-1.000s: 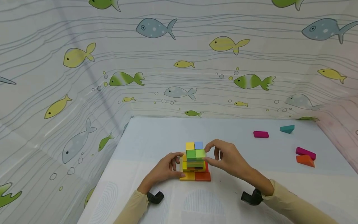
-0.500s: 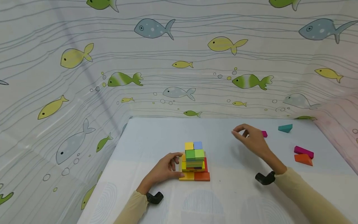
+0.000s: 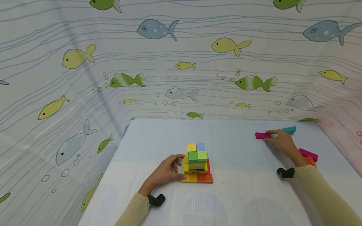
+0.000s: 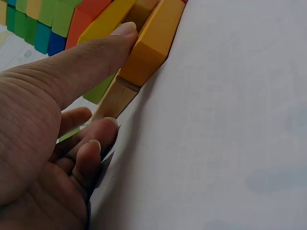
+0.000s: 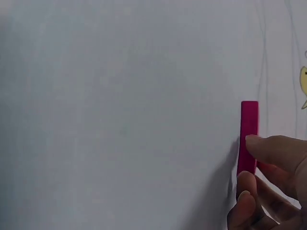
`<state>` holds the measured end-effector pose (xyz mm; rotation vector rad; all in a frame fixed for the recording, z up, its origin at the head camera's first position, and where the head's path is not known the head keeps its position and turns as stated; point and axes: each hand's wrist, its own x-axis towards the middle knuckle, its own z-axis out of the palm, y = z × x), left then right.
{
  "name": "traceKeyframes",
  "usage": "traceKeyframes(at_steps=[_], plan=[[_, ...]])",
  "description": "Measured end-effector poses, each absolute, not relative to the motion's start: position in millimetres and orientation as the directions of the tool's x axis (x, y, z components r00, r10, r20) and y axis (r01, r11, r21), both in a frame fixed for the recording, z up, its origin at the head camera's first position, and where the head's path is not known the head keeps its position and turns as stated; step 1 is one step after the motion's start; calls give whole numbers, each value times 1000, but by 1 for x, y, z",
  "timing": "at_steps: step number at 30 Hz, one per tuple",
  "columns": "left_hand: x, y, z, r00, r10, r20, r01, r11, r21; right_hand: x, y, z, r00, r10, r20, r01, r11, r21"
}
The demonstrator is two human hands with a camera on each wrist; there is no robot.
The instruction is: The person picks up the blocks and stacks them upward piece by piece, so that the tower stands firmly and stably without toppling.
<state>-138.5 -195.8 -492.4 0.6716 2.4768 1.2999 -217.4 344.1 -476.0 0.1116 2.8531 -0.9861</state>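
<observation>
A tower of coloured toy blocks (image 3: 193, 157) stands mid-table, with green, yellow and blue cubes on top and flat yellow and orange blocks at its foot. My left hand (image 3: 167, 171) holds the tower's left side near the bottom, thumb in front and index finger behind. In the left wrist view the thumb lies against a yellow-orange block (image 4: 151, 45), above a plain wooden block (image 4: 115, 98). Far right, my right hand (image 3: 284, 144) pinches one end of a magenta block (image 3: 261, 135). The right wrist view shows thumb and fingers on this magenta block (image 5: 249, 117).
Just behind the right hand lies a teal block (image 3: 290, 129). A second magenta block (image 3: 309, 154) and an orange block (image 3: 310, 161) lie nearer, the orange one partly covered by the right forearm. A fish-patterned sheet (image 3: 181, 75) rises behind the table.
My right hand has left the tower's top right, travelled right and back across the table, and taken hold of the magenta block. My left hand stays at the tower.
</observation>
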Motion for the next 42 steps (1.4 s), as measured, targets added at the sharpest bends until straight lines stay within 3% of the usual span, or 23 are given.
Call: traceKeyframes(at_steps=[15, 28, 42], plan=[[-141, -194, -494, -855, 518, -7, 293, 495, 818, -221, 342, -469, -996, 10, -89, 60, 811, -582], [-140, -194, -491, -858, 513, -17, 283, 501, 818, -208, 262, -413, -985, -110, 130, -167, 768, -618], [-138, -195, -491, -866, 499, -28, 261, 498, 827, -175, 173, -376, -877, -353, 326, -481, 634, -605]])
